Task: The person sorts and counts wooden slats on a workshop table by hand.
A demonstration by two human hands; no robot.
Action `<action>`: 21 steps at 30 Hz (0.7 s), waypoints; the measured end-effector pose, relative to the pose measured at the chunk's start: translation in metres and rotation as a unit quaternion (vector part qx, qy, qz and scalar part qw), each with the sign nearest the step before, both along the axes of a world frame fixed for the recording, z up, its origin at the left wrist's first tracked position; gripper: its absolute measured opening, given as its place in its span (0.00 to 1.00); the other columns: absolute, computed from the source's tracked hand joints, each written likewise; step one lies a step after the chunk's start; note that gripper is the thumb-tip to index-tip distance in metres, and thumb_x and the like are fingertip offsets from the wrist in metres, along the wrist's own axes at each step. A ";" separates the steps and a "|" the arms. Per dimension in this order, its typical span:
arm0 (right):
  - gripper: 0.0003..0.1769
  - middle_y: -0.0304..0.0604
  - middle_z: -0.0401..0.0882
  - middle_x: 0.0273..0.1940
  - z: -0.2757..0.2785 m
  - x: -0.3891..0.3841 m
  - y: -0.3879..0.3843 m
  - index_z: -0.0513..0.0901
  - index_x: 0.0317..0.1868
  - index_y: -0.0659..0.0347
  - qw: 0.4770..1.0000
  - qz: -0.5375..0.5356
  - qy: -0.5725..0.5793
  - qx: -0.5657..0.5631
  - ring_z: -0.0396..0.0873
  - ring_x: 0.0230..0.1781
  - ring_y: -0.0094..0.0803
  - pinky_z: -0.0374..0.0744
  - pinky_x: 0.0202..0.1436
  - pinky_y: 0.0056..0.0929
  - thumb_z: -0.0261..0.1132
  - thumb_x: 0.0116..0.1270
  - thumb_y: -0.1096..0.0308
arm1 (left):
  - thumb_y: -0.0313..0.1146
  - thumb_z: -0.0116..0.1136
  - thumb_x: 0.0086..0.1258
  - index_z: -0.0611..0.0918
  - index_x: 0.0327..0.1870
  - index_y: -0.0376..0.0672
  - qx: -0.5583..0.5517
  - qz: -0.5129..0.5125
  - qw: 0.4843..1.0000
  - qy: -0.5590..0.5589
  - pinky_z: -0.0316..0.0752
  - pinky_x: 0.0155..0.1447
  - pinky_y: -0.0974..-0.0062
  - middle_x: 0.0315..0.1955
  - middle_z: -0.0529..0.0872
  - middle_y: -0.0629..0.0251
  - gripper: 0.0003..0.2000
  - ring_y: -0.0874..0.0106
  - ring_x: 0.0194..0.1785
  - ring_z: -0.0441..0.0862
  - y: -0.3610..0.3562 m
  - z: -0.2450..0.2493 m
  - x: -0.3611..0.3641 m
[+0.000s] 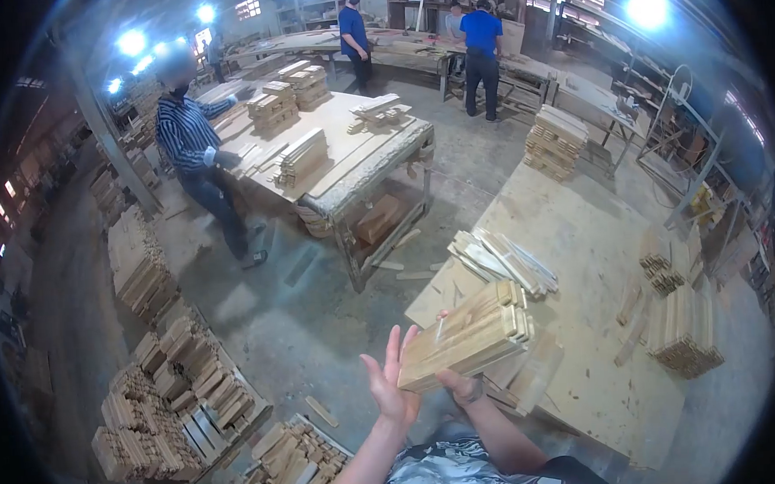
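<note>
A bundle of short wooden slats [465, 334], stacked flush, is held up at a tilt in front of me. My right hand [459, 384] grips it from below, its thumb along the lower side and a fingertip showing at the far edge. At the near left end of the bundle is my left hand [392, 382], palm toward the wood, fingers stretched and spread. Just beyond the bundle, a loose pile of pale slats [505, 263] lies on the plywood table [570, 260]. More flat pieces [532, 374] rest on the table beneath my right hand.
Stacked slats stand on the table at its far end [556, 139] and right side [685, 331]. Lower left, slat piles [149, 434] sit near the floor. A person in a striped shirt [188, 134] works at another table [350, 170]; people in blue [480, 35] stand farther back.
</note>
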State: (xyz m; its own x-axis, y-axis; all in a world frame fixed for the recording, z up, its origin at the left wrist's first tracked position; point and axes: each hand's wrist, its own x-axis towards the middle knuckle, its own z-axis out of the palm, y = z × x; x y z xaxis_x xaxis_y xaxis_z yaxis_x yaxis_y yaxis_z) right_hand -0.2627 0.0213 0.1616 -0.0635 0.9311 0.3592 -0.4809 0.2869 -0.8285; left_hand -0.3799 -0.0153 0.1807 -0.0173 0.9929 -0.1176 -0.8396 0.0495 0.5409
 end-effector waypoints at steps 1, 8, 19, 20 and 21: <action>0.59 0.50 0.65 0.74 -0.001 -0.009 0.015 0.55 0.80 0.61 1.000 -0.001 0.014 -0.002 0.64 0.77 0.43 0.65 0.79 0.47 0.82 0.53 0.59 | 0.79 0.26 0.73 0.47 0.85 0.41 0.006 0.002 1.000 -0.006 0.47 0.85 0.58 0.83 0.52 0.50 0.53 0.57 0.85 0.51 0.014 -0.001 -0.007; 0.50 0.51 0.74 0.66 -0.022 -0.023 0.131 0.64 0.74 0.66 0.992 -0.024 0.092 -0.081 0.73 0.69 0.41 0.72 0.74 0.42 0.78 0.57 0.56 | 0.63 0.50 0.77 0.59 0.83 0.42 0.107 -0.083 0.900 0.415 0.53 0.82 0.61 0.78 0.63 0.52 0.43 0.60 0.81 0.59 0.131 -0.045 -0.055; 0.38 0.47 0.80 0.54 -0.040 0.026 0.268 0.71 0.68 0.66 0.922 -0.182 0.221 -0.260 0.80 0.56 0.35 0.79 0.63 0.37 0.74 0.62 0.57 | 0.44 0.75 0.62 0.51 0.85 0.44 0.312 -0.368 0.663 0.572 0.64 0.75 0.59 0.66 0.70 0.46 0.54 0.53 0.68 0.68 0.344 -0.030 -0.011; 0.38 0.47 0.79 0.54 -0.035 0.036 0.276 0.71 0.68 0.66 0.916 -0.209 0.218 -0.265 0.79 0.56 0.35 0.79 0.63 0.37 0.74 0.62 0.58 | 0.44 0.75 0.62 0.50 0.86 0.44 0.324 -0.383 0.662 0.556 0.63 0.75 0.60 0.67 0.69 0.45 0.55 0.52 0.68 0.68 0.358 -0.036 0.000; 0.38 0.47 0.79 0.54 -0.030 0.045 0.284 0.71 0.68 0.65 0.908 -0.237 0.214 -0.272 0.79 0.56 0.35 0.78 0.63 0.37 0.74 0.62 0.58 | 0.43 0.75 0.63 0.50 0.86 0.45 0.328 -0.398 0.671 0.532 0.64 0.74 0.60 0.68 0.69 0.47 0.54 0.54 0.68 0.68 0.372 -0.040 0.012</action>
